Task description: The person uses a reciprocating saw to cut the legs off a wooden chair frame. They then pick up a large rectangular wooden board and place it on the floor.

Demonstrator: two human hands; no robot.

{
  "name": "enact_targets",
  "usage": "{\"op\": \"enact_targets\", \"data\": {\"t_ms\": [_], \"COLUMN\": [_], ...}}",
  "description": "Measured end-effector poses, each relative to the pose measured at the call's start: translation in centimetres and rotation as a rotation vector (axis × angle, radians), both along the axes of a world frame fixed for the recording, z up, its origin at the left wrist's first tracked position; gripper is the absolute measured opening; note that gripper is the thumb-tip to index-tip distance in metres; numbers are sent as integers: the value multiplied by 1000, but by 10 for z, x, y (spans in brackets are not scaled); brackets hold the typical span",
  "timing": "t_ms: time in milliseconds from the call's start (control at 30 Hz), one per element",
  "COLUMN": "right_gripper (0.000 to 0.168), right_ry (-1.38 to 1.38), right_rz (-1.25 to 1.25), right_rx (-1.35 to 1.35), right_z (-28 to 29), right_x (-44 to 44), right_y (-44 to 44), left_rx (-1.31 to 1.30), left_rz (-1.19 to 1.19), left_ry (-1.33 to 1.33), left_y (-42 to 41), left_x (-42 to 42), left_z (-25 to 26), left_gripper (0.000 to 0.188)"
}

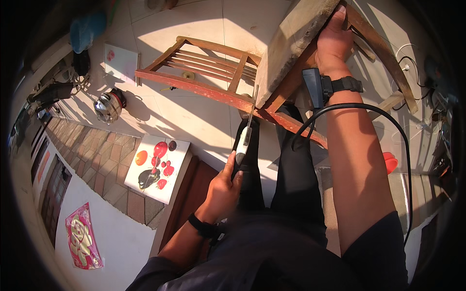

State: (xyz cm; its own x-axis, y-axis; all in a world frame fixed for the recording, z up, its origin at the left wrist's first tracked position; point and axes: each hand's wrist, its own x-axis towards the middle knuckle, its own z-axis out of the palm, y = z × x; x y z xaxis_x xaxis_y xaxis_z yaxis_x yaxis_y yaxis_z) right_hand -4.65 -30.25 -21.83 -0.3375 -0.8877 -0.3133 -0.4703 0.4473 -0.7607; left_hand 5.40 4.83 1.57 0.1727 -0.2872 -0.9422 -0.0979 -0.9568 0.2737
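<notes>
A worn wooden chair with flaking red paint lies tipped over, its slatted backrest [198, 78] towards the left and its legs to the right. The thick, pale, dirty seat pad [291, 43] stands on edge. My right hand [335, 45] grips the chair at the seat's far edge. In my left hand [222, 191] is a narrow-bladed hand tool [243, 143] with a white and black handle. Its blade points away from me, over the corner where pad and red frame meet; whether it touches them I cannot tell.
A black cable [391, 120] loops over my right forearm. A square stool top with a fruit print [158, 167] stands at my left, with a shiny metal pot [109, 106] beyond it. A printed square panel [121, 63] lies farther off. Something red [390, 162] sits at right.
</notes>
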Motion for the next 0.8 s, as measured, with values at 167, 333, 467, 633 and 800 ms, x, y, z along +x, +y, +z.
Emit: {"op": "enact_targets", "data": {"t_ms": [167, 333, 467, 633, 800], "right_gripper": [76, 73, 74, 75, 78], "right_ry": [-176, -145, -176, -151, -41], "right_rz": [6, -20, -21, 11, 31], "right_rx": [-130, -54, -135, -133, -43], "right_z": [-16, 16, -16, -11, -4], "right_x": [-11, 2, -5, -7, -2], "right_y": [5, 8, 8, 9, 6], "left_rx": [-125, -144, 96, -40, 4], "left_rz": [-46, -136, -96, -223, -169], "left_ry": [-90, -93, -42, -104, -103], "left_y": [8, 24, -13, 22, 4], "left_x": [-6, 0, 1, -2, 0], "left_z": [-18, 24, -49, 41, -53], "left_gripper": [62, 63, 63, 65, 62]}}
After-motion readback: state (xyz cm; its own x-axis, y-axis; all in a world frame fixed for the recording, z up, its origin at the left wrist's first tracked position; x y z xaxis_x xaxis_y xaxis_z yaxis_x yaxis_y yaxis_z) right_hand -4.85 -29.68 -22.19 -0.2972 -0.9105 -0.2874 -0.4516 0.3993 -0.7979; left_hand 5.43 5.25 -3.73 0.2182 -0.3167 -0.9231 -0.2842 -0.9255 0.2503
